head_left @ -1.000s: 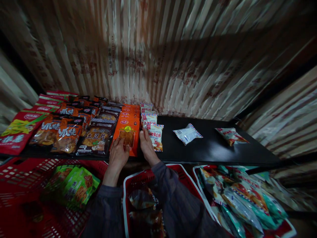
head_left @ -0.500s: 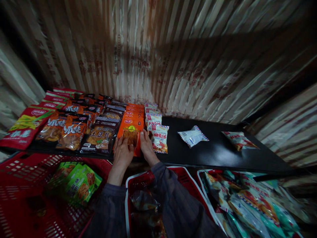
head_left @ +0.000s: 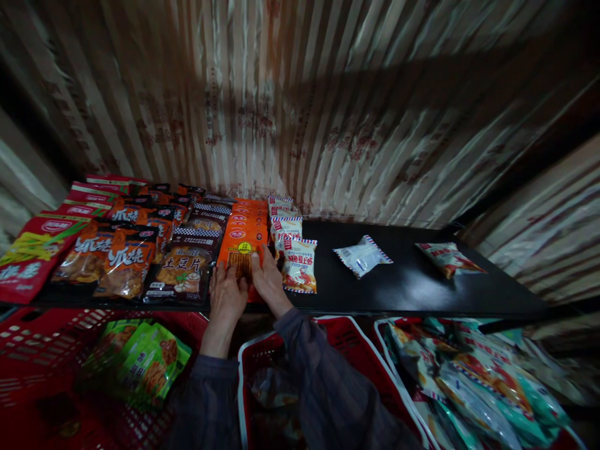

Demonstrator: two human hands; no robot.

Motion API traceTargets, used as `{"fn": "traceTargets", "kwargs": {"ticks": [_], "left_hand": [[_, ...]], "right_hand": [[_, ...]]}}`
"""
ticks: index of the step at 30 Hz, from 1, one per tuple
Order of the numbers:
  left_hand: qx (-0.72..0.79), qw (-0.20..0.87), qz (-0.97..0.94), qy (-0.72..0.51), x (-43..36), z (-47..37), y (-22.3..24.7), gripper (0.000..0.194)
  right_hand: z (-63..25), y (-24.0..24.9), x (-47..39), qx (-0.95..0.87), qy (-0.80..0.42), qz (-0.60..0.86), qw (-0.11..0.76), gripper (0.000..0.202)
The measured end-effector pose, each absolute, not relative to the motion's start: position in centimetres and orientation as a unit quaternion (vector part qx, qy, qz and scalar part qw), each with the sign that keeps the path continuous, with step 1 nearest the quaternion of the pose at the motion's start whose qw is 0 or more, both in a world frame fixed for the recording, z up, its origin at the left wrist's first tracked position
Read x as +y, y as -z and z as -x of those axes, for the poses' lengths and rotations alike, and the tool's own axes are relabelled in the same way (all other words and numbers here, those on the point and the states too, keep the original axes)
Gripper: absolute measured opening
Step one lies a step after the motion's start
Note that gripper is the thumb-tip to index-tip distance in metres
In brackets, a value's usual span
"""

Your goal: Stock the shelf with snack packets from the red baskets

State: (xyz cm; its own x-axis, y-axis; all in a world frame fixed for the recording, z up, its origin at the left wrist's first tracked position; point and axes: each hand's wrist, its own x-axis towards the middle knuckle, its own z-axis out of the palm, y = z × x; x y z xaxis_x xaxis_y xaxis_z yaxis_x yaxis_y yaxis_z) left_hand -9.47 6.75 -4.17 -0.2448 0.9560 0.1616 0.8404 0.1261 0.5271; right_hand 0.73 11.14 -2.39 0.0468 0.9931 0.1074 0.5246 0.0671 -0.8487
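Both hands rest on the front pack of a row of orange snack packs (head_left: 241, 236) on the black shelf (head_left: 375, 297). My left hand (head_left: 227, 295) lies over its lower left part, fingers apart and slightly bent. On its right side is my right hand (head_left: 270, 278), with the fingers extended across the front and none wrapped round the pack. Dark brown chip packs (head_left: 182, 265) stand just left of the orange row. White-and-red packs (head_left: 300, 265) stand close on its right.
Farther left are orange-black packs (head_left: 126, 262) and red packs (head_left: 40, 250). A white pack (head_left: 362, 256) and a red-white pack (head_left: 449, 259) lie to the right. Below the shelf are a red basket with green packs (head_left: 152, 362), a white-rimmed basket (head_left: 240, 381) and a filled basket (head_left: 398, 375).
The camera view has shifted slightly. My right hand has moved a little left across the front orange pack, closer to my left hand.
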Motion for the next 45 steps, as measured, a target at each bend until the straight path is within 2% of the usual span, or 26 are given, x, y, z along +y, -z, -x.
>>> {"fn": "traceTargets", "kwargs": {"ticks": [9, 29, 38, 45], "left_hand": [[0.758, 0.099, -0.586, -0.269, 6.4, 8.7, 2.9, 0.046], [0.754, 0.066, -0.597, -0.266, 6.7, 8.6, 3.5, 0.045], [0.750, 0.073, -0.601, -0.266, 6.6, 8.7, 3.4, 0.044], [0.755, 0.075, -0.594, -0.267, 6.7, 8.6, 3.6, 0.044]], "right_hand": [[-1.4, 2.1, 11.1, -0.609, -0.306, 0.629, 0.374, 0.058], [-0.3, 2.3, 12.9, -0.634, -0.275, 0.622, 0.369, 0.060], [0.2, 0.5, 13.4, -0.629, -0.250, 0.669, 0.308, 0.061], [0.0, 0.2, 13.7, -0.626, -0.234, 0.682, 0.296, 0.062]]}}
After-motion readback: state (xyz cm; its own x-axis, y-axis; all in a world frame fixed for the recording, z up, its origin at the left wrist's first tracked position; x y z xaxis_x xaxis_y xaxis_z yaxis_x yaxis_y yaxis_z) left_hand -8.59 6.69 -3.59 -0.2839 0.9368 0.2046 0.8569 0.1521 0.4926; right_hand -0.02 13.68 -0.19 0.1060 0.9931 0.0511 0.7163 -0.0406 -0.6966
